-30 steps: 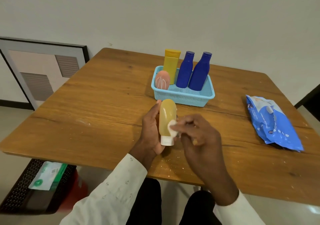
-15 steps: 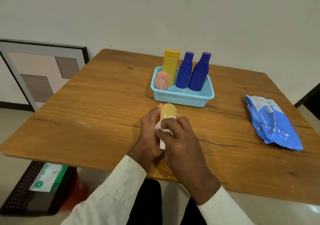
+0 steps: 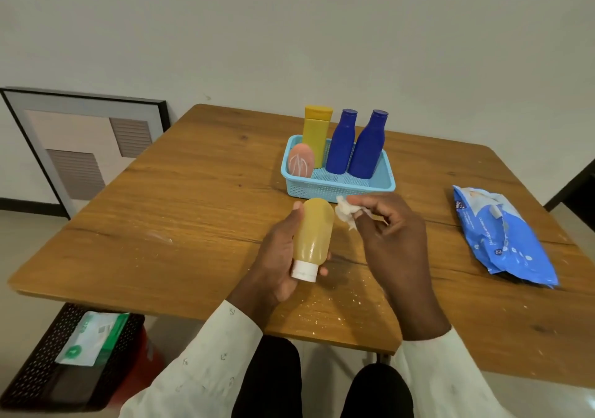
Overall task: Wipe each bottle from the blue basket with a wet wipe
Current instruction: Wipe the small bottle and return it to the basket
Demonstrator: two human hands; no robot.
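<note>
My left hand (image 3: 273,256) grips an amber bottle (image 3: 314,232) with a white cap, held cap-down above the table. To its right, my right hand (image 3: 391,234) pinches a crumpled white wet wipe (image 3: 346,213), which sits beside the bottle's upper end and just off it. Behind them stands the blue basket (image 3: 383,182). It holds a yellow bottle (image 3: 315,134), two dark blue bottles (image 3: 341,142) (image 3: 368,145) and a pink oval bottle (image 3: 301,161).
A blue pack of wet wipes (image 3: 502,234) lies on the wooden table (image 3: 180,211) at the right. A framed picture (image 3: 80,147) leans on the wall at the left. A black crate (image 3: 48,363) with a green-and-white packet sits on the floor at lower left.
My right hand has lifted off the bottle's front and moved up and right with the wipe. The whole bottle shows again, and my left hand still holds it.
</note>
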